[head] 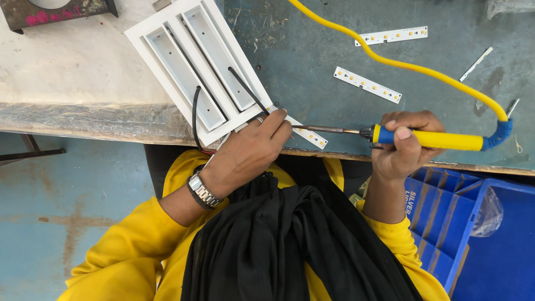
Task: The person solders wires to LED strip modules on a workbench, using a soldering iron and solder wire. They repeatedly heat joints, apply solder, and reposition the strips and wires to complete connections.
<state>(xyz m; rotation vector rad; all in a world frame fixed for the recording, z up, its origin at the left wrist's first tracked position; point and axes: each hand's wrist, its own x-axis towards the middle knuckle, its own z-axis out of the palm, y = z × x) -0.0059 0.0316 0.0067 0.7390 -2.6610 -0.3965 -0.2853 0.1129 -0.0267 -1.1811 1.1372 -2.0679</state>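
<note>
Currently soldering is the step in hand, judged from the pose. A yellow-handled soldering iron (423, 138) is grasped in the right hand (402, 146), fingers clenched round the grip and thumb on top; its metal tip (326, 129) is pointed toward the left hand, ending just short of the fingertips. The left hand (251, 153) is laid flat, fingers extended and not clenched, pressing an LED strip (306, 134) down at the near edge of the workbench (312, 72); only the strip end past the fingertips is seen, the rest is covered. Just beyond the left hand's knuckles, a white slotted light housing (192, 61) is lying tilted, partly overhanging the bench edge, with black wires (245, 89) run from its slots toward the fingers. Whether a wire end is touching the strip pad cannot be told; it is hidden under the fingers. Two spare LED strips (368, 85) (391, 35) are lying well beyond the right hand, under the iron's yellow cord (412, 67). A blue bin (440, 217) is sited below the right wrist. Next move, as judged: tip brought onto the pad, strip held steady, fingertips kept off the hot metal.
</note>
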